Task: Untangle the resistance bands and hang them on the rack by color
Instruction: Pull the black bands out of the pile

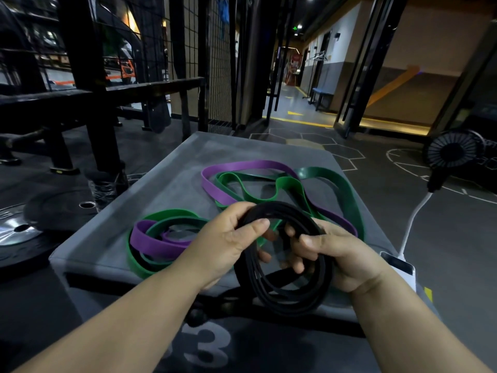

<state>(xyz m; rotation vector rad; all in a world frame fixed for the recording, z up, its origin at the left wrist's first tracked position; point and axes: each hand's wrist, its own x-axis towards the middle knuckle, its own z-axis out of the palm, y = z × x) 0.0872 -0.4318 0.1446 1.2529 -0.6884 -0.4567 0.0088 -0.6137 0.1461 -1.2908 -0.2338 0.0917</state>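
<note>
Black bands (279,281): several thin loops bunched into one coil, held up over the near edge of the grey box (172,168).
Left hand (228,243): fingers curled round the coil's upper left, thumb pressed on top.
Right hand (341,254): closed on the coil's right side, thumb on top, fingers tucked inside the loop.
Purple bands (242,166): two visible on the box top, one looped at the back, one folded at the left, both interlaced with green.
Green bands (330,184): light and dark loops on the box top, crossing over and under the purple; exact count cannot be told.
Box front: white numeral, "3" readable, the digit before it hidden by the left forearm.
Floor items: weight plates (18,232) at left, black fan (454,152) at right.
</note>
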